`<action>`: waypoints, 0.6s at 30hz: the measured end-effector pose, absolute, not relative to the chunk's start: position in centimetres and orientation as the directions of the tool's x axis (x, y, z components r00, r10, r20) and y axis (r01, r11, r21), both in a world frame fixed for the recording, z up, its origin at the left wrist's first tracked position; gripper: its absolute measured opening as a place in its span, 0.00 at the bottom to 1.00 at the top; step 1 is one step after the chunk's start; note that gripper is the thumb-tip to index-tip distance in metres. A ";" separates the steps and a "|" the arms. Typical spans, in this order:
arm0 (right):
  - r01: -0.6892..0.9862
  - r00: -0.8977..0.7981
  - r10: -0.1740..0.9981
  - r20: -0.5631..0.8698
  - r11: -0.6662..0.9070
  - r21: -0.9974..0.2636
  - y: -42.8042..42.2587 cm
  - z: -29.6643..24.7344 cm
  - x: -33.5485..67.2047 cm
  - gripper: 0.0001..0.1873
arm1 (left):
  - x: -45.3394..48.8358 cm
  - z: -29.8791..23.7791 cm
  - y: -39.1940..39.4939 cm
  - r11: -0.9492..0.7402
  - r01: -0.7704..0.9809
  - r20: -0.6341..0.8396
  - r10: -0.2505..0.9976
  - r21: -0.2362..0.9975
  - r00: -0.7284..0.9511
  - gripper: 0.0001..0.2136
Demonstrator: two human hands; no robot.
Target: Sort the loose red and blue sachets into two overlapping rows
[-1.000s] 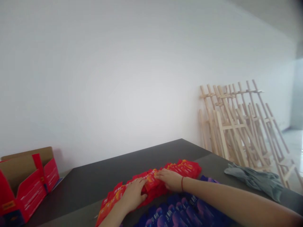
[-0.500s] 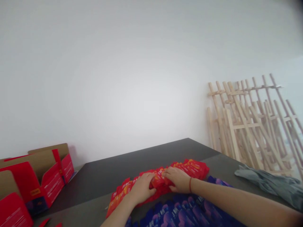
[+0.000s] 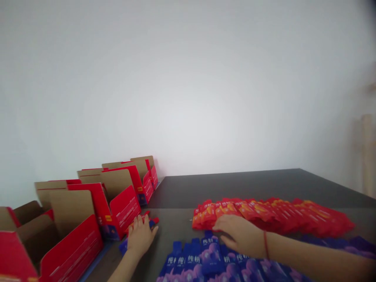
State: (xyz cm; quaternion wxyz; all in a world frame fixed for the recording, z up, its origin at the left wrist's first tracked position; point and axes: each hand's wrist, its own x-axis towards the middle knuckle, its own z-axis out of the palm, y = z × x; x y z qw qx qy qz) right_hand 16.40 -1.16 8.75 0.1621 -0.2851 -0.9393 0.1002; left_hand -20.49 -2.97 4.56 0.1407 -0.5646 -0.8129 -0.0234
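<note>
My left hand (image 3: 140, 237) lies with its fingers spread over a few small red and blue packets (image 3: 123, 246) beside the boxes, partly covering them. My right hand (image 3: 239, 233) is at the left part of a long overlapping row of red-orange packets (image 3: 273, 213). Its thumb is apart from the slightly bent fingers, and nothing shows in its grasp. Just below that hand, blue-purple packets (image 3: 192, 260) with white lettering lie in another overlapping row. One blue packet (image 3: 210, 252) rests on top of the others. My right forearm hides part of this row.
Several open red cardboard boxes (image 3: 125, 209) with brown insides line the left side of the dark table (image 3: 188, 190). A white wall (image 3: 188, 98) stands behind the table. Part of a wooden frame (image 3: 367, 156) shows at the right edge.
The view has turned left, showing more boxes. My left hand has left the red packets and reached left to the small packets by the boxes. My right hand is now at the row's left part.
</note>
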 end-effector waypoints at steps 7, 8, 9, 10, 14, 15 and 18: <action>0.342 -0.893 0.386 0.229 0.916 -0.210 -4.7 8.8 4.9 0.20 | -21.5 3.3 -5.7 0.382 0.910 0.216 0.914 -0.165 -0.344 0.29; 0.344 -0.895 0.383 0.227 0.919 -0.193 -4.8 8.7 3.8 0.20 | -21.4 3.3 -6.1 0.370 0.915 0.209 0.919 -0.162 -0.335 0.28; 0.349 -0.896 0.383 0.225 0.920 -0.178 -4.8 8.6 2.8 0.20 | -21.2 3.3 -6.5 0.358 0.920 0.201 0.924 -0.159 -0.325 0.28; 0.355 -0.895 0.386 0.225 0.920 -0.167 -4.6 8.6 1.8 0.20 | -20.8 3.3 -7.0 0.347 0.925 0.194 0.929 -0.156 -0.316 0.27; 0.416 -0.874 0.444 0.196 0.894 -0.168 -3.9 8.8 -1.4 0.18 | -18.8 3.7 -9.2 0.310 0.939 0.172 0.943 -0.145 -0.285 0.29; 0.439 -0.865 0.467 0.184 0.881 -0.176 -3.7 8.9 -2.0 0.17 | -18.3 4.0 -9.6 0.305 0.941 0.167 0.945 -0.146 -0.280 0.27; 0.481 -0.837 0.519 0.172 0.848 -0.222 -3.2 8.9 -3.1 0.12 | -17.9 4.9 -10.2 0.324 0.931 0.156 0.941 -0.167 -0.299 0.23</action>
